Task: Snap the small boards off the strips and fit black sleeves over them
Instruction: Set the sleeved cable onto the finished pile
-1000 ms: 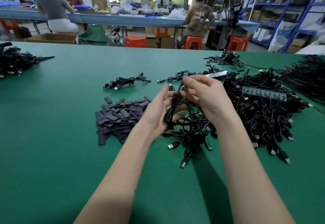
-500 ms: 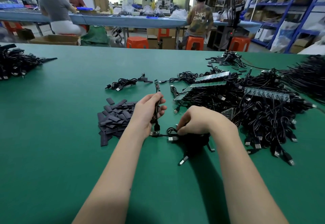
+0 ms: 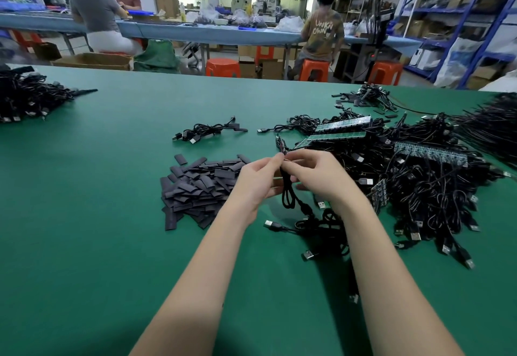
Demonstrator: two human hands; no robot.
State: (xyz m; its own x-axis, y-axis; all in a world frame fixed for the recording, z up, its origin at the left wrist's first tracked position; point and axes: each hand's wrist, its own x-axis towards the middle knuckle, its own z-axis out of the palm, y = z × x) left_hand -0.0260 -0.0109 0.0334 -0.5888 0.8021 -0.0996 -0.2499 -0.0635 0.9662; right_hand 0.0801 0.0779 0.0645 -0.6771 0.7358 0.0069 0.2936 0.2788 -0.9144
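Head view showed both my hands raised together over the green counter [image 3: 112, 244], just in front of the big tangle of black USB cables [image 3: 425, 188]. My left hand [image 3: 258, 182] pinched a small board [image 3: 281, 144] near its lower end, fingers curled in, so that the narrow board stood up and leaned a little to the left above my fingertips. A black cable [image 3: 289, 196] hung down from that pinch in a loop and ran to a small heap of cables lying on the counter between my forearms. My right hand [image 3: 319, 176] was closed on the same cable just below the board, thumb and forefinger meeting it beside my left fingertips; whether it also touched the board itself I could not quite tell, since the fingers crowded the spot.

To the left of my left hand lay the pile of flat black sleeves [image 3: 201, 185], loosely heaped on the counter, its near edge just beside my wrist. Beyond my hands, two green board strips [image 3: 340, 129] rested on top of the cable tangle, and a third, darker strip [image 3: 430, 153] lay further right on the same tangle. A short strip piece [image 3: 380, 195] stood on edge against the cables, near my right wrist.

A small bundle of cables [image 3: 207, 132] sat apart on the counter beyond the sleeves, and another dark heap of cables [image 3: 28, 98] lay at the far left edge.
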